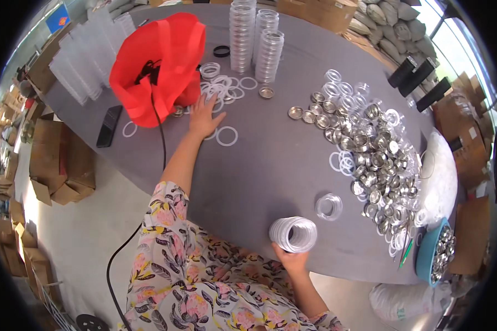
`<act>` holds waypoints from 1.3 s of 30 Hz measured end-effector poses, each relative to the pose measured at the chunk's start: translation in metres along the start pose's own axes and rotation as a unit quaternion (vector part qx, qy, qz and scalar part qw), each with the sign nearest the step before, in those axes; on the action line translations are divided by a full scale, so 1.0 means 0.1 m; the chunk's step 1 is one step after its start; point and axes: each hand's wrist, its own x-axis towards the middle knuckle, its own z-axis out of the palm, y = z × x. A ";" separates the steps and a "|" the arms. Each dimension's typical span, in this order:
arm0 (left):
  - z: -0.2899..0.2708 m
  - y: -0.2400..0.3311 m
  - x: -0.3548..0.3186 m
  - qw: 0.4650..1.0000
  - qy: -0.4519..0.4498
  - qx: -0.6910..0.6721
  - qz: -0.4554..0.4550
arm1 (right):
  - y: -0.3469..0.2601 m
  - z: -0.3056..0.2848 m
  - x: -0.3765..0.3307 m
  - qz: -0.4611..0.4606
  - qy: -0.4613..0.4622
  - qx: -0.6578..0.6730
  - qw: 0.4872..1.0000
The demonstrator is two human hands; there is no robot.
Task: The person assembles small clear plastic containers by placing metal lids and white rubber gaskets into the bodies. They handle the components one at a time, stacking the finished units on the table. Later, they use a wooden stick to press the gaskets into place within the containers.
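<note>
My left hand reaches to the far left of the table, fingers spread over a loose heap of white plastic rings. Another white ring lies flat just beside that hand. Close to the table's front edge, my right hand is wrapped round a stack of clear rings, whose open top faces up. A short stack of clear rings stands a little to the right of it. The red fabric bag, with a black cable running out of it, sits left of my left hand.
Tall stacks of clear round pieces rise at the back. On the right spreads a big pile of small metal tins, near a white bag and a blue basin. A black phone-like device lies at left; cardboard boxes stand on the floor.
</note>
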 end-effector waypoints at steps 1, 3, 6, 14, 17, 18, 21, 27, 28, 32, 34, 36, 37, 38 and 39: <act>0.01 0.06 0.03 0.998 0.012 0.057 -0.032 | -0.02 0.02 0.00 0.003 0.002 0.008 1.000; 0.00 0.16 0.04 0.997 -0.042 0.024 -0.061 | -0.05 -0.02 0.02 0.007 -0.004 0.006 1.000; -0.15 0.12 0.06 0.994 -0.093 -0.035 -0.043 | -0.06 -0.01 0.03 0.009 -0.003 0.012 1.000; -0.55 0.55 -0.42 0.964 -0.121 -0.229 0.051 | 0.00 0.02 0.04 -0.003 -0.006 0.006 1.000; -0.88 0.67 -0.28 0.943 -0.136 -0.300 0.050 | -0.01 -0.01 0.05 0.015 -0.004 0.023 1.000; -0.85 0.51 -0.24 0.947 -0.113 -0.301 0.004 | -0.03 -0.01 0.05 0.020 -0.002 0.029 0.999; -0.63 -0.03 -0.24 0.972 -0.015 -0.205 -0.114 | -0.03 0.02 0.05 0.026 -0.006 0.005 1.000; -0.13 -0.61 -0.17 0.958 0.120 0.007 -0.261 | -0.07 0.02 0.10 0.022 -0.008 0.033 0.999; -0.11 -0.57 -0.16 0.959 0.120 -0.004 -0.257 | -0.07 0.00 0.08 0.030 -0.007 0.019 0.999; -0.19 -0.32 -0.15 0.924 0.168 -0.229 -0.258 | -0.04 0.01 0.08 -0.008 0.008 -0.015 1.000; -0.27 -0.01 -0.23 0.883 0.170 -0.376 -0.224 | -0.04 0.02 0.08 -0.020 0.013 -0.004 1.000; -0.50 0.45 -0.48 0.867 0.082 -0.447 -0.203 | -0.04 0.02 0.08 -0.009 0.014 0.001 1.000; -0.69 0.71 -0.61 0.857 0.012 -0.469 -0.211 | -0.04 0.01 0.08 -0.002 0.018 0.001 1.000; -0.81 0.88 -0.75 0.841 -0.035 -0.505 -0.190 | -0.05 0.00 0.10 -0.014 0.020 -0.008 1.000; -0.91 1.06 -0.89 0.819 -0.086 -0.542 -0.169 | -0.06 0.01 0.11 -0.023 0.025 -0.022 0.999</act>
